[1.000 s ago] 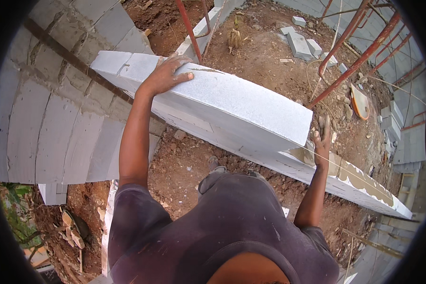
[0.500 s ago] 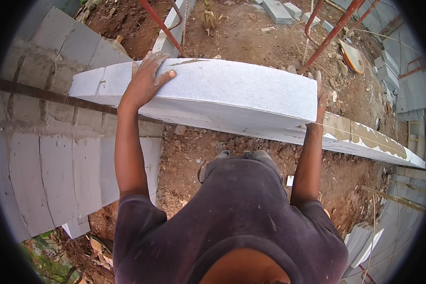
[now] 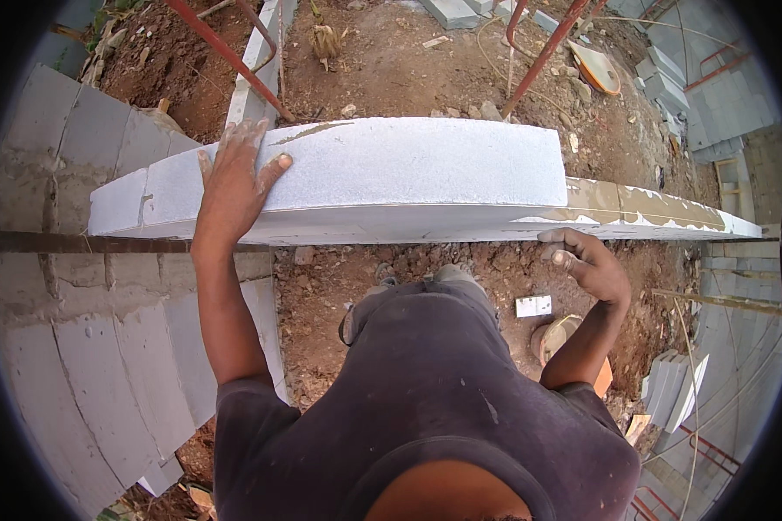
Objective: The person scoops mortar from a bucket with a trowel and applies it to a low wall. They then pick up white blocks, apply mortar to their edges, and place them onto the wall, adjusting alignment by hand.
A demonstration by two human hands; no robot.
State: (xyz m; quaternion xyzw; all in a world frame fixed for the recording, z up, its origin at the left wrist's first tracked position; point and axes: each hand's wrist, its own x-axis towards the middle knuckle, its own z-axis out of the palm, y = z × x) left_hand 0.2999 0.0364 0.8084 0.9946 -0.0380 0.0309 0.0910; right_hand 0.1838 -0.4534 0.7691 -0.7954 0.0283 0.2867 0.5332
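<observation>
A long white block (image 3: 408, 161) lies along the top of a low block wall (image 3: 443, 221), with thin mud-coloured marks on its upper face. My left hand (image 3: 239, 182) rests on it toward the left, fingers spread over the top to the far edge. My right hand (image 3: 582, 265) is in front of the wall below the block's right end, fingers loosely bent and apart, with nothing visible in them. Right of the block, the wall top has a brown coating (image 3: 634, 200). A thin line runs along the near edge.
Red steel bars (image 3: 547, 52) stand behind the wall among soil, loose blocks (image 3: 665, 87) and an orange-edged pan (image 3: 595, 68). A grey block wall (image 3: 96, 347) is at left. A bucket (image 3: 556, 334), small white block (image 3: 533, 306) and stacked slabs (image 3: 669, 386) lie at right.
The view has turned, so the wall now lies level across it. My right hand has left the block's end and come down toward me; my left hand stays on top.
</observation>
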